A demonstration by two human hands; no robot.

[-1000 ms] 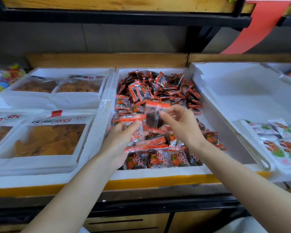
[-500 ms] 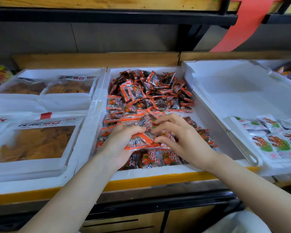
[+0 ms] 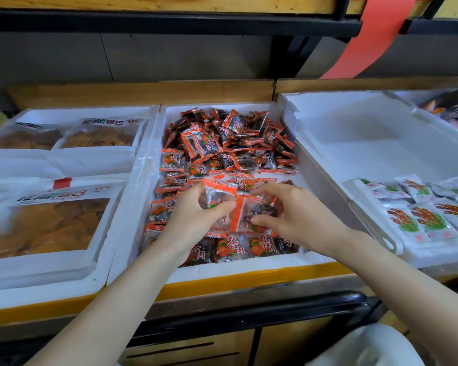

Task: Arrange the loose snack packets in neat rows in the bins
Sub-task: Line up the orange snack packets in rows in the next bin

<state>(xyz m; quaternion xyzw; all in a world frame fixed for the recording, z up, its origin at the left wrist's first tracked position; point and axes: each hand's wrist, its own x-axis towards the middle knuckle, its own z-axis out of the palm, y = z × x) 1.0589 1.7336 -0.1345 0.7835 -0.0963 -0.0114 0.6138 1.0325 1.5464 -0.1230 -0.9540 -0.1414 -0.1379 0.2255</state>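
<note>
orange-edged snack packets (image 3: 230, 143) | heaped rear, rowed front | white middle bin (image 3: 249, 265)

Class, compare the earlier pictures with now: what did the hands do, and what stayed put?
A second ago the right hand held one packet up; both hands then dropped onto the near rows. Now the left hand pinches an orange-topped packet and the right grips a second packet. The back pile, front row and bin stayed.

Reaching forward with both bare forearms, angled in toward each other. Pinching a packet (image 3: 218, 192) between thumb and curled fingers of the left hand (image 3: 193, 220), palm facing right. Gripping a second packet (image 3: 251, 212) with the right hand (image 3: 299, 217), fingers arched above, thumb below. Holding both hands near each other.
</note>
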